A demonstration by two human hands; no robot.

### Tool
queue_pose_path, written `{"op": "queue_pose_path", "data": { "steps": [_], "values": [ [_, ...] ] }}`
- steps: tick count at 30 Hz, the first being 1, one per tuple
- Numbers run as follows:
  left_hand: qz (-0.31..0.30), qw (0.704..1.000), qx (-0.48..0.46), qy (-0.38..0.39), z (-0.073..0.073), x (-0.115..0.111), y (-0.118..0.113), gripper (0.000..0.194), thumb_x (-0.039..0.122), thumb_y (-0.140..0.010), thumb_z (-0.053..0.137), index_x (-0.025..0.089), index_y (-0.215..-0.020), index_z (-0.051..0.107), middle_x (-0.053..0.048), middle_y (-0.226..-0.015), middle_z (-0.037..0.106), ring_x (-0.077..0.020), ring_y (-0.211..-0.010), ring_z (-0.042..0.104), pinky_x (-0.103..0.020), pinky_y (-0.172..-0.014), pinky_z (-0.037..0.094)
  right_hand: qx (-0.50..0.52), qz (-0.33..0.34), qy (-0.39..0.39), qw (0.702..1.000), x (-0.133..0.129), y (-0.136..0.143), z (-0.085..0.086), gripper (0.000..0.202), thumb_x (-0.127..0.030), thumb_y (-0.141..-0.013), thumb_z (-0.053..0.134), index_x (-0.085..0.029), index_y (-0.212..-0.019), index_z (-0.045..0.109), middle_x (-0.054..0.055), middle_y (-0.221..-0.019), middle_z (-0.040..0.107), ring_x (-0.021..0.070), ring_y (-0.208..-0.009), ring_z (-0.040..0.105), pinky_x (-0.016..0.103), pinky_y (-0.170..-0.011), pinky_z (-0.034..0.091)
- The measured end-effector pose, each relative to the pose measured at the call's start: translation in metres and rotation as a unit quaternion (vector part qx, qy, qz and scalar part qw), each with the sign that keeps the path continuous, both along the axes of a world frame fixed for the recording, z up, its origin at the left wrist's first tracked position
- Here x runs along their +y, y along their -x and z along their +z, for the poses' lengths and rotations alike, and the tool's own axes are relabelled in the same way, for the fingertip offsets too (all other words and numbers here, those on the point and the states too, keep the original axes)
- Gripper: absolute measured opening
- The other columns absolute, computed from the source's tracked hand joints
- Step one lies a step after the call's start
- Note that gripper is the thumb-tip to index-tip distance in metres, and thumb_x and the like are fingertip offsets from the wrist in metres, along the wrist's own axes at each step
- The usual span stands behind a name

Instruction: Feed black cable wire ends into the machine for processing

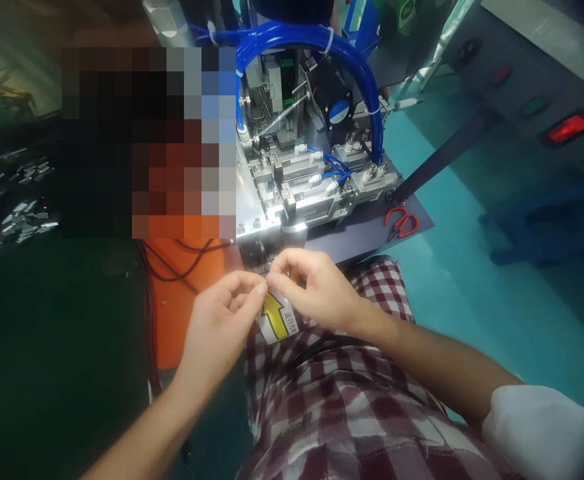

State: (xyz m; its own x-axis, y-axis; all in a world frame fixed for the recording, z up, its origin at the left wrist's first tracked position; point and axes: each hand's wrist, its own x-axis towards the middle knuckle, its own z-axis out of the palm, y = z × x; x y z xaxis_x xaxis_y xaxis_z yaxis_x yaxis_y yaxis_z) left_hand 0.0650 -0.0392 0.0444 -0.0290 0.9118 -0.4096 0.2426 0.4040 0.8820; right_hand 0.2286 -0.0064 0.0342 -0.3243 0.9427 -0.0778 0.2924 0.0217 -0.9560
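Observation:
My left hand (pixel 222 310) is closed in a pinch, thumb against forefinger, just in front of the machine. Touching or nearly touching it, my right hand (pixel 319 290) pinches with its fingertips too. Whatever lies between the fingers is too small or too hidden to make out. Directly below the fingertips is a white label (pixel 278 320) with a yellow arrow and printed characters. The arrow's tip points up toward my fingers, and I cannot tell whether they touch the label.
Ahead stands a machine with metal cylinders (pixel 317 210) and thick blue hoses (pixel 372 87). Red-handled pliers (pixel 401 223) lie on its dark base plate (pixel 352 240). To the left are an orange panel (pixel 172 333) and dark cables (pixel 167 267). A lit red switch (pixel 569 128) is upper right.

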Motion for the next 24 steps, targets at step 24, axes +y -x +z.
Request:
{"op": "queue_pose_path", "data": {
  "steps": [24],
  "values": [
    [0.044, 0.998, -0.037, 0.022, -0.006, -0.001, 0.002, 0.037, 0.054, -0.077, 0.073, 0.019, -0.083, 0.064, 0.005, -0.058, 0.051, -0.0072, -0.049, 0.043, -0.017, -0.046, 0.042, 0.113, -0.021, 0.141, 0.983, -0.008, 0.005, -0.018, 0.012, -0.029, -0.086, 0.062, -0.018, -0.082, 0.058, -0.007, -0.052, 0.047, 0.0081, -0.046, 0.042, 0.021, -0.044, 0.032]
  ]
}}
